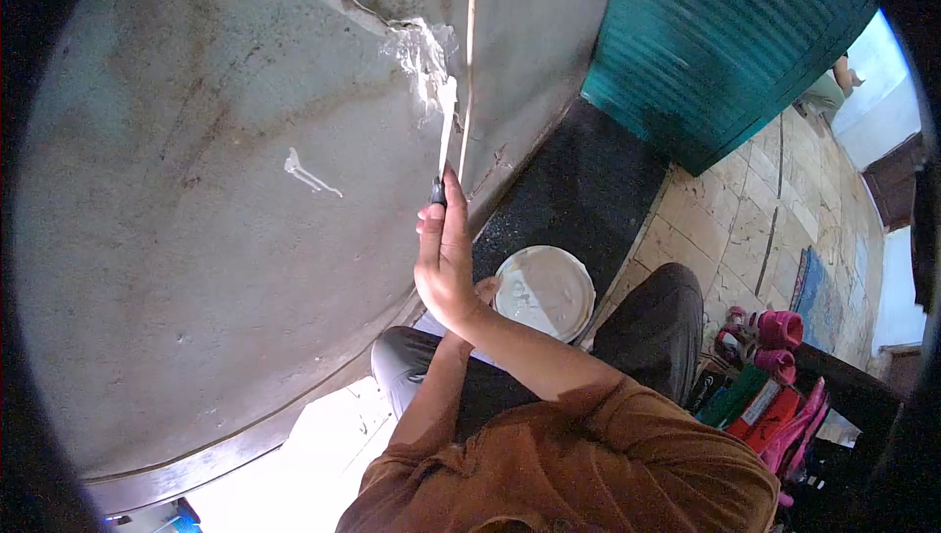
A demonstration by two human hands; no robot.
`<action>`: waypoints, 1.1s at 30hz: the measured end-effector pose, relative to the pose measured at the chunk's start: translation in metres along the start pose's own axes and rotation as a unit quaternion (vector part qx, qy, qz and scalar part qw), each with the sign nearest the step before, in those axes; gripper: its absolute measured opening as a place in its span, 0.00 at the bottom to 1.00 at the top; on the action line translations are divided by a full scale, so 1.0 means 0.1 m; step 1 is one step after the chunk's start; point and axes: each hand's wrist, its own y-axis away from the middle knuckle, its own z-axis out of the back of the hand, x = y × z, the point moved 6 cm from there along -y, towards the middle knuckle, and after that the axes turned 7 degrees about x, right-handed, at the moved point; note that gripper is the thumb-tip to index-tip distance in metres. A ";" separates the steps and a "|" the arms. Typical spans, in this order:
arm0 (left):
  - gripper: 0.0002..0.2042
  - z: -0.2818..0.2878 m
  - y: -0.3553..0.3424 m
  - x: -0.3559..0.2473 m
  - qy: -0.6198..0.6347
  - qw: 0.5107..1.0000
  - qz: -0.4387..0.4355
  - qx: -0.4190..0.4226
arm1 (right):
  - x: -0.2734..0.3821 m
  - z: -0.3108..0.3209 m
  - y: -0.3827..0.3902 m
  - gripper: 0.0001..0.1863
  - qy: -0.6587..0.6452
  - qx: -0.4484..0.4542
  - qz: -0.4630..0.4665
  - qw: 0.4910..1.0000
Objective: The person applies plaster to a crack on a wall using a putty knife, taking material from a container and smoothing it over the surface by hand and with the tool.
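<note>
The right hand [445, 259], closed around the dark handle of a putty knife [447, 131], presses its white-coated blade to a wet white patch [427, 61] on the grey wall [196, 288], beside a thin cable [471, 43]. The left hand [486, 289], partly hidden behind the right forearm, touches the rim of a round white container [591, 288]; whether it grips, I cannot tell.

the person's right hand [446, 259] grips the dark handle of a slim spatula [445, 136], its white-coated blade pointing to twelve o'clock, where it meets a white paste patch [423, 58] on the cracked grey wall [245, 288]. at four o'clock from that hand, the partly hidden left hand [487, 288] touches the rim of a round pale container [549, 293]; a teal corrugated panel [716, 33] stands toward two o'clock, a smaller white smear [312, 176] toward ten.
</note>
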 end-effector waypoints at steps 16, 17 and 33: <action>0.12 -0.04 0.09 0.02 0.076 0.994 0.022 0.075 | -0.09 -0.08 -0.12 0.26 0.137 -0.062 0.108 0.983; 0.13 -0.04 0.10 0.03 0.090 0.993 0.020 0.078 | -0.11 -0.06 -0.14 0.26 0.155 -0.069 0.115 0.979; 0.16 0.06 -0.01 0.22 0.176 0.982 -0.002 0.070 | -0.15 -0.13 -0.22 0.28 0.132 -0.036 0.069 0.988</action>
